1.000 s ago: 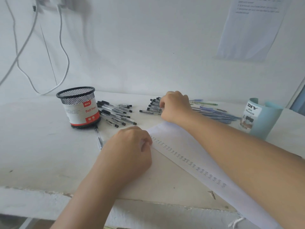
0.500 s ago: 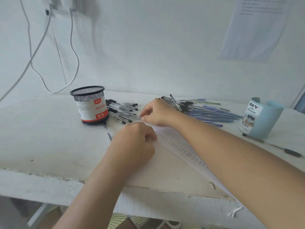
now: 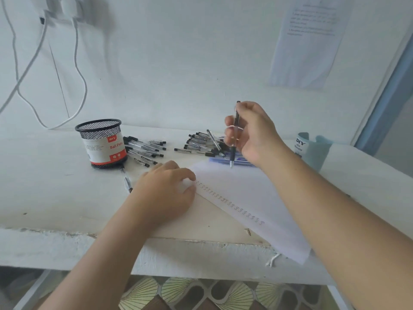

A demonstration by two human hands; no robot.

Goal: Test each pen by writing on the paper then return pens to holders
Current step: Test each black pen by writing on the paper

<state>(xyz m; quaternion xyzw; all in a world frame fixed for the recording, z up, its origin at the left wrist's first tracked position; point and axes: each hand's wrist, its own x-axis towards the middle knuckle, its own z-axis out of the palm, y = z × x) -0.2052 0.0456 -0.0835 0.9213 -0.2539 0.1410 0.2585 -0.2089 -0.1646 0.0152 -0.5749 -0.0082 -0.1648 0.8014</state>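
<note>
My right hand (image 3: 250,133) is lifted above the table and grips a black pen (image 3: 235,139) upright, tip down just over the far corner of the white paper (image 3: 252,198). My left hand (image 3: 166,191) rests with curled fingers on the paper's left corner, beside a row of small written marks. Black pens lie loose in two heaps, one (image 3: 145,151) beside the black mesh holder (image 3: 101,143) and one (image 3: 201,143) behind the paper. Blue pens (image 3: 243,161) lie under my right hand. A light blue holder (image 3: 312,151) stands at the right.
A single black pen (image 3: 127,180) lies in front of the mesh holder. White cables (image 3: 44,86) hang on the wall at the left, a printed sheet (image 3: 310,41) is stuck on it at the right. The table's chipped front edge (image 3: 178,240) runs below my arms.
My right hand has come up from the black pen heap with one pen and now holds it upright over the paper. My left hand stays on the paper's corner.
</note>
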